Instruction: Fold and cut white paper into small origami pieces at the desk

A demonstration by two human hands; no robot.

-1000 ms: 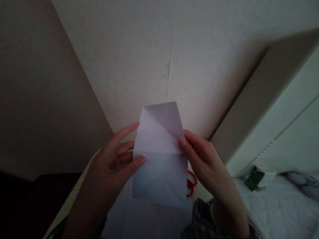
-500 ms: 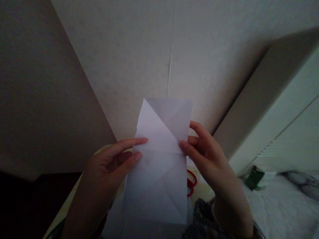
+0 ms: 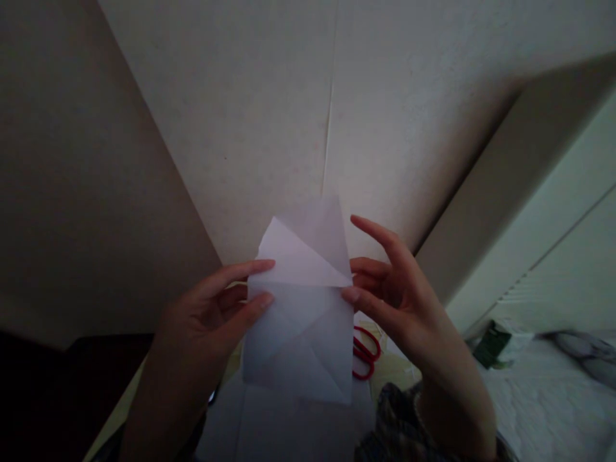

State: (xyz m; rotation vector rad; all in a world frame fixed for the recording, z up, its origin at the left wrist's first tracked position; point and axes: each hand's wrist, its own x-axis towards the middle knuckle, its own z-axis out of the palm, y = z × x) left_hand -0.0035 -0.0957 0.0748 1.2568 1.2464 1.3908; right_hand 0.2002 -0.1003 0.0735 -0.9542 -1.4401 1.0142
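Between my two hands is a creased sheet of white paper (image 3: pixel 299 324), held up in the air with diagonal fold lines and a crosswise crease. Its upper part bends back along that crease. My left hand (image 3: pixel 216 314) grips the left edge, index finger and thumb lying on the near face. On the right edge, my right hand (image 3: pixel 392 292) pinches the paper at the crease with its thumb in front; the index finger points up, off the sheet. Red-handled scissors (image 3: pixel 366 353) lie partly hidden behind the paper.
More white paper (image 3: pixel 289 423) lies on the pale tabletop (image 3: pixel 115 410) below. A wall (image 3: pixel 269 115) stands right behind the table. To the right are a white cabinet (image 3: pixel 543 244), a green and white box (image 3: pixel 495 343) and a quilted white surface (image 3: pixel 534 410).
The paper's upper part has tipped back along the crosswise crease, and its lower edge has risen. My right index finger has lifted off the sheet. More of the scissors shows.
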